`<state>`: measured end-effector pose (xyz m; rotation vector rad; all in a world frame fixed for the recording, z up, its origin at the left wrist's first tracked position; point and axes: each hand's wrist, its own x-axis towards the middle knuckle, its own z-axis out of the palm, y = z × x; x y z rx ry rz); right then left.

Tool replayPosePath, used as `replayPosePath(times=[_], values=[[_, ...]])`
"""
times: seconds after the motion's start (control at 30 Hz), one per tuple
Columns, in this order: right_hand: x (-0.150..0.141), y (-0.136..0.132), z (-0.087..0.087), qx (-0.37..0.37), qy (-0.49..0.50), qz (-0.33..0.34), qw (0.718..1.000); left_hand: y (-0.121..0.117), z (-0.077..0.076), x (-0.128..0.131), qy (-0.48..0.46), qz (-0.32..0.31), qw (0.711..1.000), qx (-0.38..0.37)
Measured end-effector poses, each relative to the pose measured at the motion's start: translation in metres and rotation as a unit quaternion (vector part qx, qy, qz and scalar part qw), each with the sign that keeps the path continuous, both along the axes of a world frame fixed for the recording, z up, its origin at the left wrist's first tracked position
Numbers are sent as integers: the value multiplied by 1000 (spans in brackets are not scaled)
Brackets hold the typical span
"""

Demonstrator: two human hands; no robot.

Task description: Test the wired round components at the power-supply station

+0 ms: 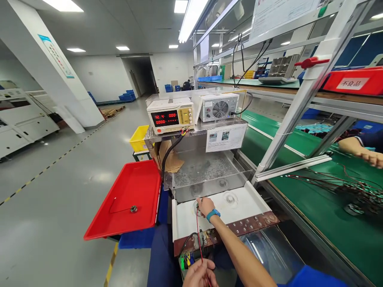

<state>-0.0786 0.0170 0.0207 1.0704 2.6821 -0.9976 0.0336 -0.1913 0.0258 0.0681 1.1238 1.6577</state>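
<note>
My right hand point(206, 206), with a blue band at the wrist, pinches a small part at the end of a red-and-black wire over the white fixture point(185, 223). Only a sliver of that part shows; it looks like a small round circuit board. My left hand point(199, 273), low in front, has its fingers closed on the thin wire point(198, 223), which runs up to the part. Along the near edge of the fixture is a brown strip point(239, 228) with several metal studs. Another round circuit board point(133, 208) with a wire lies in the red tray point(140, 179).
A power supply point(170, 115) with red digits and a second grey unit point(220, 108) stand on the metal shelf ahead. At right, a green conveyor belt point(302, 195) carries a heap of wired boards point(359, 193). Another person's hand point(363, 153) reaches over it. A slanted post point(299, 107) rises between.
</note>
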Motion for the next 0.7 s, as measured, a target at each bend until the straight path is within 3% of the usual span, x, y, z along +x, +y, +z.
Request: replayPosePath(times=[0.2, 0.33, 0.57, 0.7], values=[[23, 22, -16, 55, 52, 119, 990, 10, 15, -5, 29, -49, 997, -46], [27, 20, -23, 65, 70, 188, 977, 16, 35, -11, 51, -28, 998, -27], [19, 17, -15, 88, 46, 197, 975, 28, 83, -35, 110, 33, 993, -3], [17, 19, -18, 102, 39, 197, 974, 35, 88, -45, 129, 42, 991, 6]])
